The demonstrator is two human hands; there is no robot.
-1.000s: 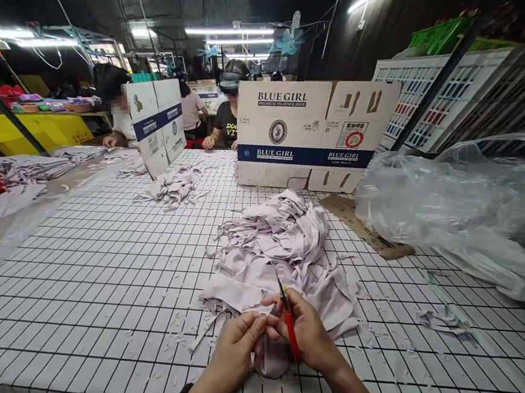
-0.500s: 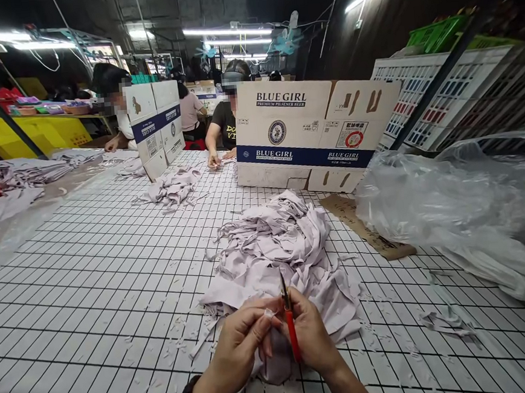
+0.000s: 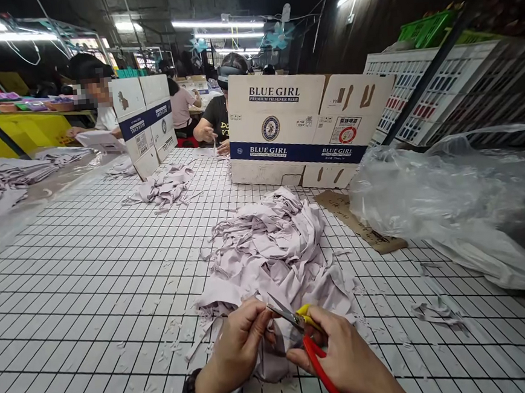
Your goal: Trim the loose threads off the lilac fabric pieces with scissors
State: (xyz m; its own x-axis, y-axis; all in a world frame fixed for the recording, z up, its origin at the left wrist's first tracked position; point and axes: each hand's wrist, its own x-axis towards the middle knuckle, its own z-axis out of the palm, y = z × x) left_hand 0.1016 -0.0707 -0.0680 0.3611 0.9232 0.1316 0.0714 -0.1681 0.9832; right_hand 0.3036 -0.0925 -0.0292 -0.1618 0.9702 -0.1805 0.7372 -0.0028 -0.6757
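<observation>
Right grip [image 3: 342, 344] partly hides the open scissors [image 3: 298, 322]

I'm watching a table [image 3: 84, 307] with a black-on-white grid cover; a big heap of pale cloth [image 3: 266, 244] is lying near the front, with scraps [image 3: 435, 313] lying off to its right. Farther back, a smaller heap [image 3: 164, 187] is lying by the left carton [image 3: 148, 124], and the right carton [image 3: 284, 125] is standing upright. Brown sheet [image 3: 359, 222] and clear plastic [image 3: 448, 188] are lying right.

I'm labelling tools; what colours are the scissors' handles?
The scissors' handles are red and yellow, seen best in the head view.
</observation>
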